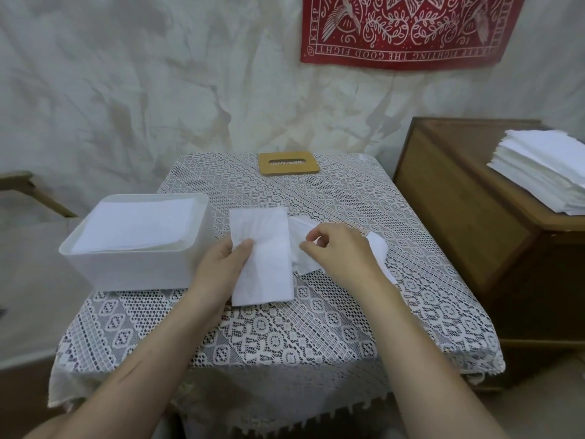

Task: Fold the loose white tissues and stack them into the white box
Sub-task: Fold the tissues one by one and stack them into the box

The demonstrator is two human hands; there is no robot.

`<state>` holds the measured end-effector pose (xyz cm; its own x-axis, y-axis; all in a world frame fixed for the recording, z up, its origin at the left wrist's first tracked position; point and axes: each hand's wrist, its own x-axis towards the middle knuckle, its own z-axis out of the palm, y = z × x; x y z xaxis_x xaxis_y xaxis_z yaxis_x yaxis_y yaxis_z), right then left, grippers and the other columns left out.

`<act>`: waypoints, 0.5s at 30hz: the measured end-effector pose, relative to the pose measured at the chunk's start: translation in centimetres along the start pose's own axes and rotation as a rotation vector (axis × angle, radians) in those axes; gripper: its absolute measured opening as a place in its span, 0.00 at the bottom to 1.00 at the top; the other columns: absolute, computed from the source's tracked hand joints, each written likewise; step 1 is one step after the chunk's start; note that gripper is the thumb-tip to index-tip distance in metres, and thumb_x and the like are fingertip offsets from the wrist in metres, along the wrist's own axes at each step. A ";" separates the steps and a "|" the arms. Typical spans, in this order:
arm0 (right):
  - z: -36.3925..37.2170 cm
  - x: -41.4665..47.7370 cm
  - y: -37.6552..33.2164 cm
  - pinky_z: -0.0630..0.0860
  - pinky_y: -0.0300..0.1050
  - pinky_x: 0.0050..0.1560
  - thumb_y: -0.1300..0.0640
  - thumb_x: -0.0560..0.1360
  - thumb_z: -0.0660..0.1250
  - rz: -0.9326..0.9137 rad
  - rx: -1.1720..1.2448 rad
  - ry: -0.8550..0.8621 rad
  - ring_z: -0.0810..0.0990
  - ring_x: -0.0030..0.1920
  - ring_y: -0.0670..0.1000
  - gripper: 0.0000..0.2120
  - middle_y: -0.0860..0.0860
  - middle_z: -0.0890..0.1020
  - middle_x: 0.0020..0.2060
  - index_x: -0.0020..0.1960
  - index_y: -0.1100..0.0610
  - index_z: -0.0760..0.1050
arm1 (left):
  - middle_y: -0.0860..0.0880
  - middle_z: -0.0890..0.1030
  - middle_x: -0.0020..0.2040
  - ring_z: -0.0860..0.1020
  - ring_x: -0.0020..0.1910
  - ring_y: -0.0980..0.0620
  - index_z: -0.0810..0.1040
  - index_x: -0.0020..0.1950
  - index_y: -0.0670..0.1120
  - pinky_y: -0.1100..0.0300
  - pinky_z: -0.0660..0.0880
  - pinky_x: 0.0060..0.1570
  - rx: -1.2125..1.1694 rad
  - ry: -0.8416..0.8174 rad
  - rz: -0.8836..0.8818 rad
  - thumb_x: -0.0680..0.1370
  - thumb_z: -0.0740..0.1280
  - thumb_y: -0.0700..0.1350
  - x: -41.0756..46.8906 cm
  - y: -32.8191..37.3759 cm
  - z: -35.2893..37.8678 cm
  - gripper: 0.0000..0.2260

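A folded white tissue (pixel 264 258) lies lengthwise on the lace-covered table (pixel 316 337). My left hand (pixel 221 264) holds its left edge, thumb on top. To its right lies a loose, crumpled white tissue (pixel 304 229), partly hidden under my right hand (pixel 342 251), whose thumb and forefinger pinch it. The white box (pixel 133 267) stands at the table's left edge, with folded tissues (pixel 136 224) stacked inside.
A wooden lid with a slot (pixel 288 164) lies at the table's far edge. A wooden cabinet (pixel 468 217) stands on the right with a tall pile of white tissues (pixel 544 169) on top. A wrinkled sheet and red banner (pixel 408 26) hang behind.
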<state>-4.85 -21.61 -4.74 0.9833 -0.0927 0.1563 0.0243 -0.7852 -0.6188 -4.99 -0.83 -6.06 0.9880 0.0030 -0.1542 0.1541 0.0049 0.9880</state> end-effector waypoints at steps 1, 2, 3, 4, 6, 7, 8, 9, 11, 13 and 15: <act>0.3 0.1 -0.2 0.71 0.44 0.43 0.46 0.78 0.67 -0.013 -0.050 0.007 0.80 0.47 0.50 0.10 0.44 0.82 0.45 0.55 0.49 0.81 | 0.48 0.88 0.51 0.86 0.51 0.45 0.81 0.57 0.49 0.45 0.82 0.53 -0.007 0.004 -0.005 0.85 0.65 0.48 0.0 0.0 -0.1 0.07; 0.5 0.3 -0.5 0.71 0.45 0.44 0.47 0.79 0.67 -0.022 -0.104 0.017 0.80 0.49 0.51 0.10 0.45 0.83 0.47 0.56 0.49 0.81 | 0.48 0.88 0.50 0.86 0.51 0.45 0.81 0.57 0.49 0.44 0.82 0.53 -0.014 0.006 -0.008 0.85 0.65 0.48 0.0 -0.1 -0.2 0.07; 0.8 0.4 -0.6 0.71 0.45 0.45 0.49 0.79 0.66 -0.027 -0.153 0.030 0.80 0.50 0.52 0.10 0.46 0.84 0.49 0.56 0.50 0.81 | 0.49 0.88 0.50 0.86 0.51 0.45 0.81 0.57 0.49 0.44 0.82 0.54 -0.018 0.006 -0.009 0.85 0.65 0.48 0.0 -0.1 -0.3 0.07; 0.9 0.5 -0.6 0.72 0.46 0.45 0.50 0.80 0.65 -0.027 -0.186 0.042 0.80 0.50 0.53 0.09 0.47 0.85 0.50 0.56 0.50 0.81 | 0.49 0.88 0.49 0.86 0.51 0.45 0.81 0.57 0.49 0.44 0.82 0.54 -0.019 0.002 -0.009 0.85 0.64 0.48 0.0 -0.1 -0.3 0.07; 0.9 0.7 -0.8 0.75 0.47 0.45 0.51 0.81 0.64 -0.026 -0.178 0.069 0.81 0.49 0.54 0.08 0.48 0.85 0.48 0.55 0.50 0.82 | 0.50 0.88 0.49 0.86 0.50 0.46 0.81 0.57 0.49 0.44 0.82 0.54 -0.018 -0.007 -0.007 0.85 0.64 0.48 0.0 -0.2 -0.4 0.07; 0.7 0.7 -0.9 0.74 0.46 0.44 0.52 0.81 0.65 -0.027 -0.111 0.085 0.81 0.47 0.53 0.08 0.47 0.84 0.45 0.54 0.51 0.81 | 0.50 0.88 0.49 0.86 0.50 0.46 0.81 0.57 0.49 0.44 0.82 0.54 -0.018 -0.008 -0.006 0.85 0.64 0.48 0.1 -0.2 -0.4 0.07; 0.5 0.7 -1.0 0.73 0.46 0.42 0.52 0.81 0.65 -0.026 0.013 0.104 0.80 0.44 0.52 0.06 0.46 0.83 0.42 0.52 0.51 0.81 | 0.50 0.88 0.49 0.86 0.50 0.46 0.81 0.57 0.49 0.44 0.82 0.54 -0.021 -0.008 -0.007 0.85 0.64 0.48 0.1 -0.2 -0.4 0.07; 0.1 0.7 -1.3 0.73 0.46 0.41 0.52 0.80 0.66 -0.019 0.182 0.130 0.79 0.42 0.50 0.05 0.46 0.82 0.40 0.50 0.51 0.81 | 0.50 0.88 0.49 0.86 0.50 0.46 0.81 0.57 0.49 0.44 0.82 0.53 -0.024 -0.008 -0.008 0.85 0.64 0.48 0.1 -0.1 -0.4 0.07; -0.8 0.5 -1.9 0.72 0.46 0.41 0.54 0.80 0.68 0.019 0.510 0.179 0.78 0.40 0.48 0.04 0.50 0.83 0.41 0.48 0.52 0.80 | 0.50 0.88 0.50 0.86 0.51 0.45 0.81 0.58 0.49 0.44 0.82 0.53 -0.025 -0.011 -0.008 0.85 0.64 0.49 0.1 -0.1 -0.2 0.08; -1.5 0.3 -1.8 0.71 0.45 0.41 0.56 0.80 0.67 0.075 0.645 0.152 0.77 0.41 0.48 0.03 0.54 0.83 0.42 0.49 0.54 0.78 | 0.51 0.88 0.50 0.86 0.51 0.47 0.81 0.59 0.49 0.47 0.82 0.50 -0.010 -0.014 0.002 0.85 0.64 0.49 0.0 0.0 -0.1 0.08; -1.7 0.0 -0.9 0.72 0.46 0.39 0.58 0.81 0.65 0.174 0.647 0.052 0.77 0.41 0.51 0.02 0.53 0.81 0.43 0.51 0.55 0.76 | 0.53 0.88 0.49 0.86 0.49 0.49 0.81 0.58 0.50 0.50 0.81 0.47 -0.003 -0.026 0.017 0.85 0.64 0.49 -0.2 0.0 0.1 0.07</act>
<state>-5.20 -21.91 -2.85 0.9731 -0.2270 0.0399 -0.0144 -0.2328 -0.9724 -5.15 -0.91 -6.01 0.9903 -0.0224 -0.1373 0.1375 0.0080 0.9905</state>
